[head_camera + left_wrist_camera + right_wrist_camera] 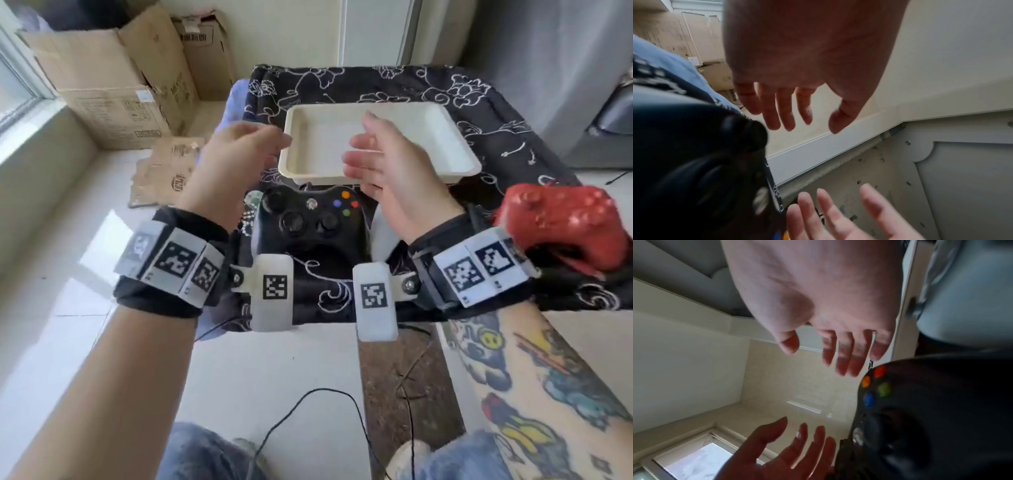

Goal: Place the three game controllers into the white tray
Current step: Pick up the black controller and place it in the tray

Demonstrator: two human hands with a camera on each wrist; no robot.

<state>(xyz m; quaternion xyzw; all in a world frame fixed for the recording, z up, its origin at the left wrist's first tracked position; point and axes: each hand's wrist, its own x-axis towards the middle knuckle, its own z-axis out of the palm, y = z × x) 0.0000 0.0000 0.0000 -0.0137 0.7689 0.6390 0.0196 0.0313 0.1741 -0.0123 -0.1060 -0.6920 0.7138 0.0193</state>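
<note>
Above patterned cloth (496,113): both hands empty, fingers spread.

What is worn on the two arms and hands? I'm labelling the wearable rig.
Both hands are bare. The left hand has a black cuff behind it, carrying a band of grey-white blocks printed with black square markers, plus a white box with one marker. The right hand has the same cuff, marker band and box; its forearm bears colourful tattoos.
</note>
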